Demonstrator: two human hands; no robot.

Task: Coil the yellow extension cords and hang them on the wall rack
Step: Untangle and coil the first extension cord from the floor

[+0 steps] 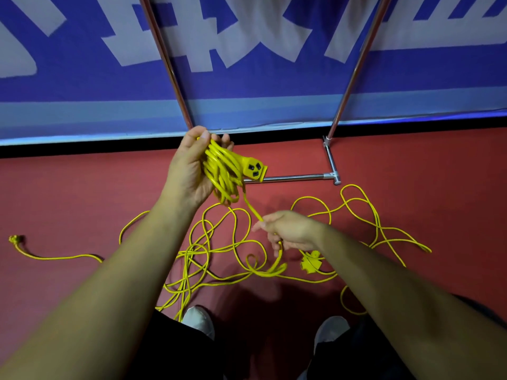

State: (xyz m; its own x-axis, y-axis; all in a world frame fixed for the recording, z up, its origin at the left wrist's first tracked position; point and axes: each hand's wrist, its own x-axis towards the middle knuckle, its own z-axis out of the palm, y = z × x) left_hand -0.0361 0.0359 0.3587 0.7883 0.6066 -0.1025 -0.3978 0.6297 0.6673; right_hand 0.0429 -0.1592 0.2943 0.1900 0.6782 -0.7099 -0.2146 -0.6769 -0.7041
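My left hand (pixel 189 168) grips a bundle of coiled yellow cord (pixel 223 178) raised above the floor; its yellow socket end (pixel 254 169) with black slots sticks out to the right. From the coil a strand runs down into my right hand (pixel 288 231), which holds it lower and to the right. Loose yellow cord (pixel 219 250) lies in tangled loops on the red floor below both hands. A yellow multi-outlet head (pixel 310 263) lies on the floor under my right wrist. A yellow plug (pixel 16 239) lies at the far left.
A chrome rack frame stands against the blue and white banner wall: two slanted poles (pixel 167 64) (pixel 356 64) and a base bar (pixel 296 177) on the floor. More cord loops (pixel 384 229) spread to the right. My two white shoes (pixel 199 320) are at the bottom.
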